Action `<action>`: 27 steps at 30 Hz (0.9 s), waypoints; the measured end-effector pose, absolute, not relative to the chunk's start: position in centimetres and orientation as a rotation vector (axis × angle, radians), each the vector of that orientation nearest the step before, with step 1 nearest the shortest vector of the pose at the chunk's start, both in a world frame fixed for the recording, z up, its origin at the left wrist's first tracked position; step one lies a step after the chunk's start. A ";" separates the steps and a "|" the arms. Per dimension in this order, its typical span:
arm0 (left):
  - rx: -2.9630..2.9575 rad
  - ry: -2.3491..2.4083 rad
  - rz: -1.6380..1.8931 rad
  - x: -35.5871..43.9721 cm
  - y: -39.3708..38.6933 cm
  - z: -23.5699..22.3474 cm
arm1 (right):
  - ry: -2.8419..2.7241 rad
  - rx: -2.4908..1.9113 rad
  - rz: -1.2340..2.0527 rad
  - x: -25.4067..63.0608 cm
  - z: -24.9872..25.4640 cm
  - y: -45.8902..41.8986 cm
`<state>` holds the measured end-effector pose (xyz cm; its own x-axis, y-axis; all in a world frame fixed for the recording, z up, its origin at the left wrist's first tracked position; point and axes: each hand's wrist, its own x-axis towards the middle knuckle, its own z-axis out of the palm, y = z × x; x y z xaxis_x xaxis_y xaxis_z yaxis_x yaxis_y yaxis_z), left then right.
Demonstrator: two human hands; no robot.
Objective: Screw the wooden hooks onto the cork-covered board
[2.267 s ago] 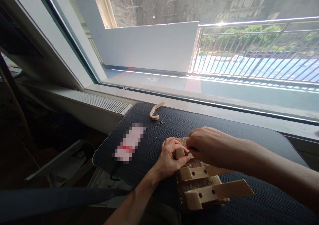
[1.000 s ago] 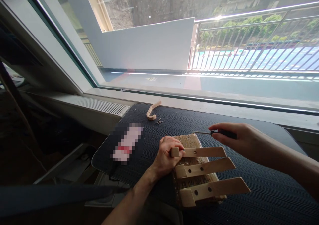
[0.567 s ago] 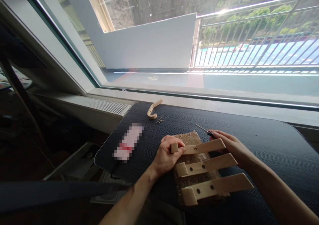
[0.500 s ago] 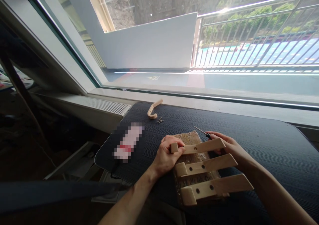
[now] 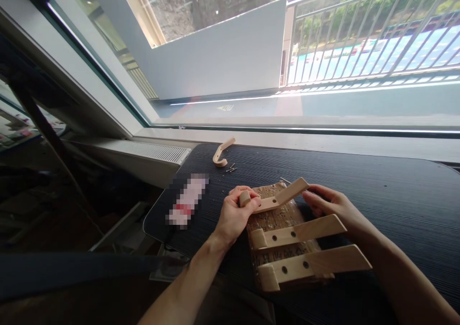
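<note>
Because your left hand (image 5: 235, 212) pinches the top hook (image 5: 282, 197) by its curled end, probably for control, the rest reaches freely over the block (image 5: 283, 218). Your right hand (image 5: 328, 203) sits half curled by its tip; whether it grips the screwdriver (image 5: 285, 180) is hidden. Compared with earlier, the hook has shifted away from the other two hooks (image 5: 318, 229).
</note>
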<state>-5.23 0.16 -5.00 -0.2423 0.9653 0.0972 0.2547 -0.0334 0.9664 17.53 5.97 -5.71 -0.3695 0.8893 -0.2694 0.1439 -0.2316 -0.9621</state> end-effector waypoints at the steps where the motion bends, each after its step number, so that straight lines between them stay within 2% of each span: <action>1: 1.274 1.553 1.334 -5.1 0.2 -5.0 | -1.440 -1.262 1.669 17.6 -5.6 5.9; 11: 1.551 1.657 1.359 -5.1 0.0 -5.0 | -1.341 -1.060 1.588 18.9 -3.9 6.0; 19: 1.376 1.578 1.396 -5.2 0.5 -5.0 | -1.685 -1.356 1.330 16.3 -1.9 7.3; 23: 1.235 1.473 1.566 -4.7 0.6 -3.8 | -1.686 -1.305 1.300 15.4 -0.6 7.8; 27: 1.330 1.427 1.804 -4.6 0.2 -1.6 | -1.774 -1.242 1.162 15.2 1.6 7.3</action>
<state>-4.57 0.15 -1.61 -0.4128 0.8227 0.3908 0.1910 -0.3413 0.9203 15.19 7.34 1.62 -0.3218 0.9463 0.0316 0.3493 0.1497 -0.9250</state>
